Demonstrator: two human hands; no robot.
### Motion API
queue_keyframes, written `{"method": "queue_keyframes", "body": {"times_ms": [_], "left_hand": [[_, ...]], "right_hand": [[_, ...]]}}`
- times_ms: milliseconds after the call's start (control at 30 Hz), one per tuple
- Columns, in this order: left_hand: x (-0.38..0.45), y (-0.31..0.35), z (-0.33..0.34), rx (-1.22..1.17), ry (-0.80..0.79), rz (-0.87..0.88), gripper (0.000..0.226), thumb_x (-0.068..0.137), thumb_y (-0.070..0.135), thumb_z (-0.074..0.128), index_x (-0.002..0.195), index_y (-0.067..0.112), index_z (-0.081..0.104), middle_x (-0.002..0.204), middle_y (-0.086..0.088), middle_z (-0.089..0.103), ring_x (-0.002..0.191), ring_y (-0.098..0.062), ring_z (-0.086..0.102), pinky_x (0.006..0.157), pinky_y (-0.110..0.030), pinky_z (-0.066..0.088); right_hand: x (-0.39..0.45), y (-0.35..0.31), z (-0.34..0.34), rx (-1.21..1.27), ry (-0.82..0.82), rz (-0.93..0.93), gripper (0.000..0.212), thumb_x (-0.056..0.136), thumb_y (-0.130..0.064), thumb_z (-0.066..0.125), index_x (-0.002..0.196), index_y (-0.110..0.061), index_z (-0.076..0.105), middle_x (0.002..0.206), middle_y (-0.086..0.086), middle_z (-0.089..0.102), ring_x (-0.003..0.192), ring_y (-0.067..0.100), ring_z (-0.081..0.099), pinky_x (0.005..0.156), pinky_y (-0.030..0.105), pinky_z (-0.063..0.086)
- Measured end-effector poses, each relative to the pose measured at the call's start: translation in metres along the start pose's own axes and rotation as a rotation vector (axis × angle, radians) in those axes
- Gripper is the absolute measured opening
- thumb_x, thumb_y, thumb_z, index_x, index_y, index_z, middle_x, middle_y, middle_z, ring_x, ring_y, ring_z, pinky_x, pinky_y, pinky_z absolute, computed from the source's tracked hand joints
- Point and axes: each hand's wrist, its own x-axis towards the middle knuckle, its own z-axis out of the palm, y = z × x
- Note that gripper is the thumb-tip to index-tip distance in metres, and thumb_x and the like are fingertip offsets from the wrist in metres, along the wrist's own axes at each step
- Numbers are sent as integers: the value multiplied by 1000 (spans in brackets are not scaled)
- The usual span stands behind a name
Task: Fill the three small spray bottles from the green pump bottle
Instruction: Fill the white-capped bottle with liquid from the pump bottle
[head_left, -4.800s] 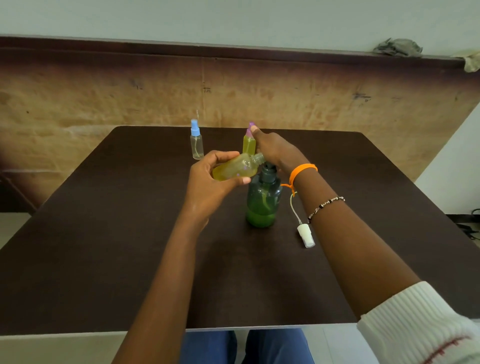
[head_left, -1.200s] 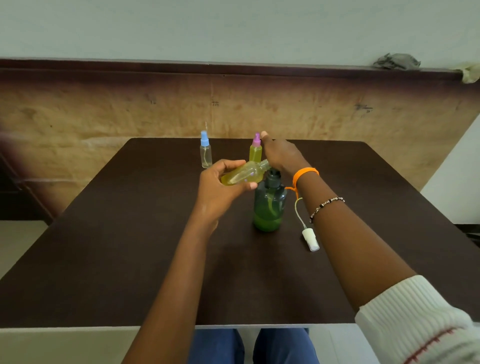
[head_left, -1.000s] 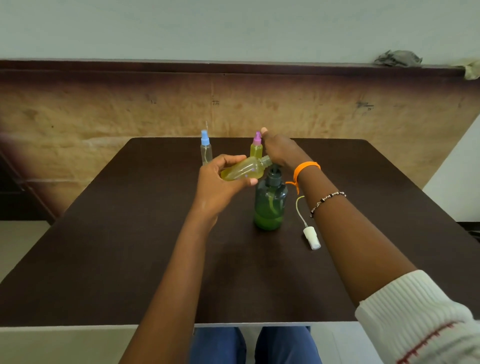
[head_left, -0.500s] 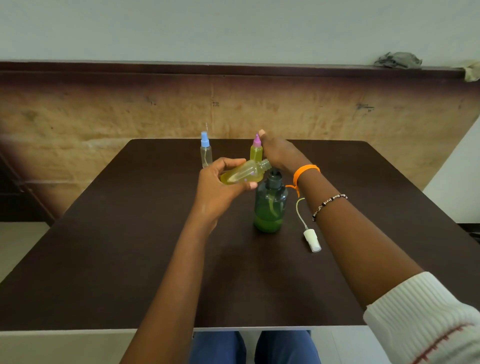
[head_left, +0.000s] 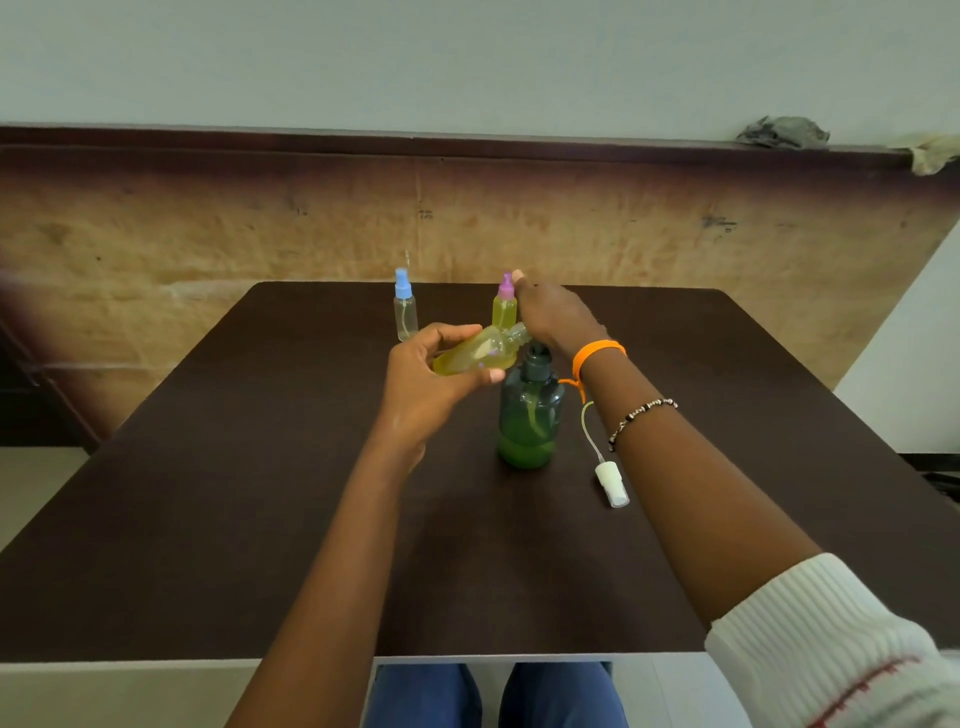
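The dark green pump bottle (head_left: 530, 421) stands upright mid-table, with green liquid low inside. My right hand (head_left: 556, 317) lies over its pump head, hiding the top. My left hand (head_left: 431, 384) grips a small uncapped spray bottle (head_left: 475, 353), tilted on its side with its mouth at the pump's spout; yellow-green liquid fills much of it. Behind, a purple-capped spray bottle (head_left: 505, 306) holds yellow-green liquid. A blue-capped spray bottle (head_left: 405, 312) further left looks clear. A white spray cap with its tube (head_left: 612, 483) lies right of the pump bottle.
Everything sits on a dark brown table (head_left: 260, 467) whose near edge is at my lap. A brown panelled wall stands behind the far edge. Crumpled rags (head_left: 784, 132) lie on the ledge at the upper right.
Both hands stay at the pump bottle with the tilted small bottle held to the spout. Only the view has shifted slightly.
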Motion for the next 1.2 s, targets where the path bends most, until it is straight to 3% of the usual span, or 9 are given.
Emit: {"method": "queue_keyframes", "body": {"times_ms": [267, 400, 433, 533, 733, 833, 900, 1000, 1200], "left_hand": [[-1, -3, 0, -18, 0, -23, 41, 63, -1, 82, 92, 23, 67, 100, 8, 69, 91, -5, 66, 86, -29, 55], [0, 1, 0, -16, 0, 7, 41, 64, -1, 82, 94, 22, 66, 98, 9, 69, 87, 2, 65, 79, -17, 53], [0, 0, 0, -24, 3, 5, 41, 64, -1, 81, 94, 21, 66, 99, 8, 69, 86, 2, 65, 77, -15, 52], [-1, -6, 2, -46, 4, -17, 41, 63, -2, 81, 92, 22, 67, 98, 8, 69, 85, 0, 65, 74, -15, 51], [-1, -8, 2, -56, 4, -18, 41, 63, -4, 81, 91, 23, 67, 92, 10, 69, 82, 1, 65, 76, -18, 54], [-1, -3, 1, -50, -6, -3, 42, 64, -3, 81, 90, 25, 67, 93, 9, 70, 84, 0, 65, 75, -16, 52], [-1, -2, 1, -46, -4, -2, 41, 64, -2, 81, 91, 25, 66, 94, 8, 70, 86, -1, 65, 75, -16, 52], [-2, -5, 2, -54, -1, -19, 41, 64, -1, 81, 93, 24, 66, 95, 6, 70, 86, -2, 66, 76, -18, 53], [-3, -8, 1, -60, 7, -37, 41, 64, -2, 81, 92, 25, 67, 97, 6, 70, 86, -4, 66, 78, -21, 54]], "right_hand": [[5, 4, 2, -66, -25, 12, 58, 94, -56, 22, 102, -10, 56, 108, 16, 56, 101, 32, 52, 101, 48, 34], [6, -3, -3, -78, -46, 3, 61, 96, -53, 21, 121, -9, 55, 128, 19, 53, 118, 35, 49, 107, 54, 29], [7, -1, -2, -67, -59, 0, 58, 96, -52, 22, 121, -11, 55, 125, 17, 54, 116, 34, 49, 107, 53, 30], [12, 5, 2, -30, -105, 34, 47, 97, -49, 25, 99, -13, 54, 93, 10, 55, 91, 28, 49, 91, 41, 37], [8, 6, 2, -52, -111, 22, 40, 98, -45, 26, 95, -13, 50, 97, 8, 50, 90, 26, 47, 85, 37, 35], [8, 1, -2, -95, -101, 10, 41, 97, -45, 25, 97, -14, 52, 99, 10, 47, 92, 28, 44, 92, 41, 34], [6, -2, -3, -135, -61, -1, 43, 96, -45, 25, 89, -13, 53, 99, 13, 48, 95, 30, 45, 101, 48, 33], [5, 1, 0, -119, -38, 10, 50, 97, -45, 24, 101, -9, 59, 104, 14, 56, 107, 35, 53, 106, 56, 32], [2, -2, 3, -135, -68, 36, 56, 94, -48, 26, 118, -8, 58, 104, 11, 54, 101, 32, 52, 105, 54, 33]]}}
